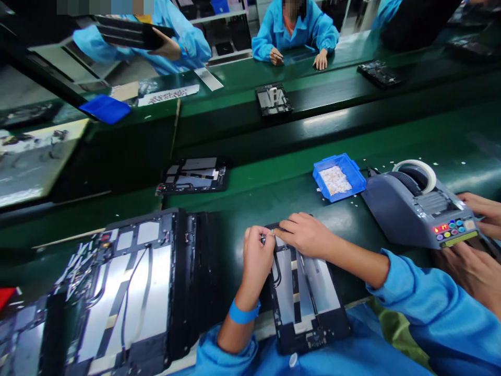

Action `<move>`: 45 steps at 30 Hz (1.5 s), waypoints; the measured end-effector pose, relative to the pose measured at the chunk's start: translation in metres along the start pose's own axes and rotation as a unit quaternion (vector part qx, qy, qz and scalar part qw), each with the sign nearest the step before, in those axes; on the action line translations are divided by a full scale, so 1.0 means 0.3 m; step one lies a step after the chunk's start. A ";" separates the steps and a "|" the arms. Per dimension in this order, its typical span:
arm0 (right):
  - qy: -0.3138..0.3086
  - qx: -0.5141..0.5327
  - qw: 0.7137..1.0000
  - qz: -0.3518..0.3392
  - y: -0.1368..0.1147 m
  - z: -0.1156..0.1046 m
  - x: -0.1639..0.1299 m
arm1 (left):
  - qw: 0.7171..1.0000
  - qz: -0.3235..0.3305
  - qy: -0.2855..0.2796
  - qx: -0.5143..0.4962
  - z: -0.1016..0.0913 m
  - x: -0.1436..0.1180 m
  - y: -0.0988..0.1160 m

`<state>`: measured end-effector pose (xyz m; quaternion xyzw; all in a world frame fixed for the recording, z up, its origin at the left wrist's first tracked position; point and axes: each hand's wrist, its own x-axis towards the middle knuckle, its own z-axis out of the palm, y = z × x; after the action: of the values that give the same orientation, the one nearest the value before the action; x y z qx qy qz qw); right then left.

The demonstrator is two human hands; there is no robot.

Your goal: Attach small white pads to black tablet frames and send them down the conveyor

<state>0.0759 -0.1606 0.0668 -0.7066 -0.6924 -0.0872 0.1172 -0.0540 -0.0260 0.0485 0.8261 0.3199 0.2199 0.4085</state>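
Observation:
An opened tablet [324, 292] lies in front of me, its silver battery panels and black cables exposed. My left hand [258, 256] is at the tablet's upper left corner, thumb and forefinger pinched together; whatever small part is between them cannot be made out. A blue band [244, 312] circles the left wrist. Over the top end of the same tablet, my right hand [303, 235] is closed, its bent fingers gripping the upper edge and its fingertips close to the left hand's.
More opened tablets [133, 292] are stacked at left; another tablet [195, 175] lies beyond. A blue tray [340, 177] of small white pieces stands by a grey tape dispenser [418, 209]. A neighbour's hands [469, 266] are beside the dispenser. Across the line sits a blue-sleeved person [295, 39].

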 end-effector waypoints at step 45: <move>-0.042 0.188 0.899 0.393 -0.255 -0.231 -0.303 | 0.990 0.010 -0.073 -0.121 -0.142 -0.455 0.018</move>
<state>-0.0001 -0.2664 0.1105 -0.8890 -0.3667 0.1275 0.2429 -0.1741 -0.1025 0.0631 0.7879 0.2514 0.1999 0.5254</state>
